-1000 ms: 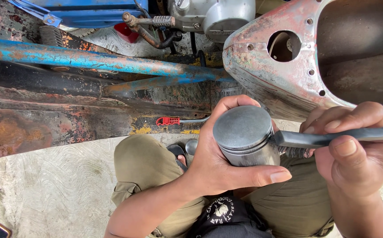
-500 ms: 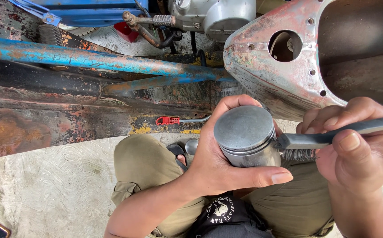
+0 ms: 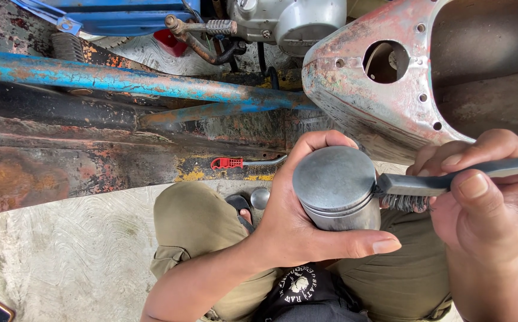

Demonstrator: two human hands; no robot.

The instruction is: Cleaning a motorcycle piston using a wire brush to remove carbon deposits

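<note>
A grey cylindrical metal piston [image 3: 336,188] is clasped crown-up in the left hand [image 3: 297,217], above the lap, while a dark-handled wire brush [image 3: 425,186], gripped by the right hand [image 3: 488,200], touches its right side, handle pointing right.

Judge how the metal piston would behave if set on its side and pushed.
The piston looks round and smooth-walled, so it would probably roll. It appears to be solid metal, likely stiff and heavy for its size. The left hand wraps it fully, suggesting a slippery surface.
</note>
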